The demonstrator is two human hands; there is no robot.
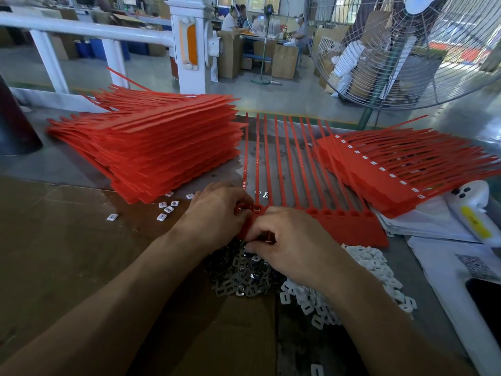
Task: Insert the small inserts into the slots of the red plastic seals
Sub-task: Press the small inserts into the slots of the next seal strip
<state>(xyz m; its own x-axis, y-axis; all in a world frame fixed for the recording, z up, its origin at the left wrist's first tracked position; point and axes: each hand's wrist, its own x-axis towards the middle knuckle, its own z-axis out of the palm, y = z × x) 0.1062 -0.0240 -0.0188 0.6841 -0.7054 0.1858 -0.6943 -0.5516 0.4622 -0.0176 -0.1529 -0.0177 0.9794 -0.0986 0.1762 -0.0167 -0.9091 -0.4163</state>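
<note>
At the near edge of the table, a red seal strip (339,221) lies flat, tails pointing away. Its leftmost slots sit under the left hand (217,215), whose curled fingers pinch the strip's end. The right hand (292,240), just nearer, pinches something small, probably an insert, above the metal insert pile (244,278). Seat each insert squarely, pressing straight down while steadying the strip.

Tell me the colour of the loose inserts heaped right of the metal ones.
White, seen in the head view: the plastic inserts.
</note>
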